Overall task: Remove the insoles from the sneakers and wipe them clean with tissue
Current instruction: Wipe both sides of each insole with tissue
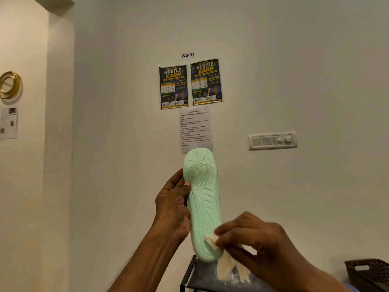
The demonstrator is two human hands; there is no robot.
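Right hand [259,239] pinches tissue [211,241] against the insole [203,205] heel. Left hand [172,207] grips the insole's edge, holding it upright before the wall [294,70]. Risk: hard wiping may shred tissue or twist the insole loose.

I see the room in a warm, rather dim indoor light, which gives the wall [294,60] a yellowish tone. The light is soft and even. The front of the pillar [23,186] at left is brighter than its side, which lies in soft shadow. A small glare sits on the gold ring [10,85]. The insole [202,207] is sharp enough to show its grooves, while the right hand [263,245] and the tissue [211,241] look slightly blurred. On the posters [190,83] the big titles are readable; the small print of the task sheet [195,129] is not. The basket [370,272] in the corner is dark, with little detail.
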